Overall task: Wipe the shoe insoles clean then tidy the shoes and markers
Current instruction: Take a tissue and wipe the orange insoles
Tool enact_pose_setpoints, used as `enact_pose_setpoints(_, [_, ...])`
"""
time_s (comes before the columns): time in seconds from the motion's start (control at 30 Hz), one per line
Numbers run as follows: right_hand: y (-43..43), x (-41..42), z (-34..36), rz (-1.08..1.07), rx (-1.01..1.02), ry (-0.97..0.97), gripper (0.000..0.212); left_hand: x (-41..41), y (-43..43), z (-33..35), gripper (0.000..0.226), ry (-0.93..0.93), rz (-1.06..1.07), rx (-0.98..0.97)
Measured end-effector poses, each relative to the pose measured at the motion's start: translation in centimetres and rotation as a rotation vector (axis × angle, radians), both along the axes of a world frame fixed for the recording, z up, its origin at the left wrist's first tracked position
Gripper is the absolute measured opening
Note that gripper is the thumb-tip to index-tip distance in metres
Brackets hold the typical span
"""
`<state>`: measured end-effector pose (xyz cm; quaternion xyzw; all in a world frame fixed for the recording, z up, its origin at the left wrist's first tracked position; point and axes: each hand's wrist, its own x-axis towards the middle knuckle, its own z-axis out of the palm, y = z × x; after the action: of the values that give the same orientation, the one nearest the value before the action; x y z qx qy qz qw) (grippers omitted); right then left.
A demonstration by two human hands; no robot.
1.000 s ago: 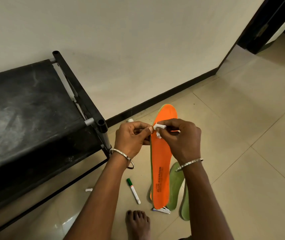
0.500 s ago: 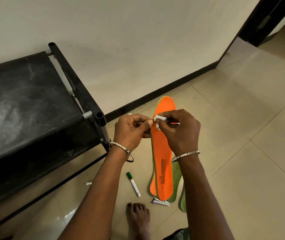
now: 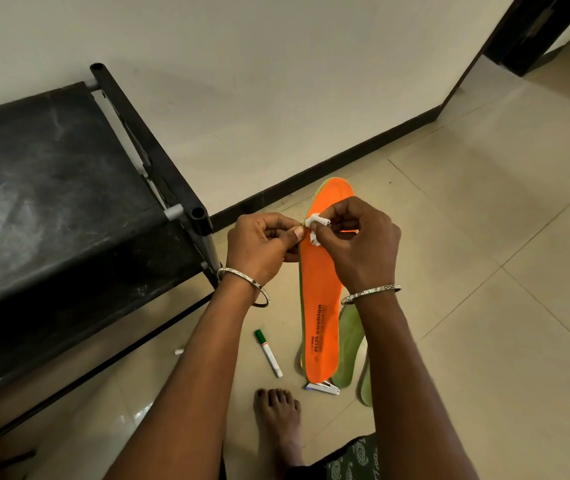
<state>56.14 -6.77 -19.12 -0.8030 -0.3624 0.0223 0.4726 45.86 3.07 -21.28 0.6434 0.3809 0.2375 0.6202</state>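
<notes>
An orange insole [image 3: 321, 292] with dark print lies lengthwise on the tiled floor, toe toward the wall. Green insoles [image 3: 351, 344] lie partly under it at the right. Above the orange insole's front half, my left hand [image 3: 262, 251] and my right hand [image 3: 356, 247] both pinch a small white crumpled scrap [image 3: 314, 225] between fingertips. A green-capped white marker [image 3: 268, 353] lies on the floor left of the insole's heel. No shoes are in view.
A black metal shoe rack [image 3: 69, 209] stands at the left against the wall. A small white stapler-like item [image 3: 323, 388] lies at the insole's heel, a tiny white bit [image 3: 179, 351] under the rack's edge. My bare foot [image 3: 278, 414] is at the bottom. A dark doorway [image 3: 546, 32] opens top right.
Both hands keep pinching the white scrap and have barely shifted over the insole. The camera view has tilted a little; nothing on the floor has moved.
</notes>
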Motion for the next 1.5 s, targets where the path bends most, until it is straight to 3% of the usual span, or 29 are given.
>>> enact_pose_setpoints(0.1, [-0.2,0.2,0.0,0.02,-0.019,0.041,0.009,-0.1,-0.1,0.0,0.006,0.005,0.006,0.001])
enact_pose_setpoints(0.23, [-1.3,0.7,0.7,0.305,-0.147,0.219,0.01,-0.4,0.2,-0.1,0.009,0.0,0.034,-0.001])
enact_pose_setpoints(0.3, [-1.5,0.9,0.7,0.35,-0.186,0.246,0.012,-0.4,0.3,-0.2,0.011,0.015,0.035,0.005])
enact_pose_setpoints(0.5, [-0.7,0.7,0.2,0.007,-0.036,0.035,0.009,0.0,-0.3,0.0,0.01,0.03,-0.007,-0.019])
enact_pose_setpoints(0.73, [-1.8,1.0,0.6,0.425,-0.221,0.281,0.011,-0.5,0.2,-0.2,0.008,0.029,0.035,-0.016])
enact_pose_setpoints(0.97, [-0.8,0.7,0.1,0.006,-0.037,0.083,0.015,-0.2,0.1,0.1,0.009,0.035,0.001,-0.073])
enact_pose_setpoints(1.23, [-1.5,2.0,-0.6,-0.123,-0.048,0.278,0.031,-0.2,-0.2,0.8,0.013,0.015,-0.057,-0.275])
enact_pose_setpoints(1.5, [-1.1,1.3,-0.8,-0.22,0.002,0.363,0.026,-0.4,-0.5,1.4,0.018,-0.013,-0.099,-0.459])
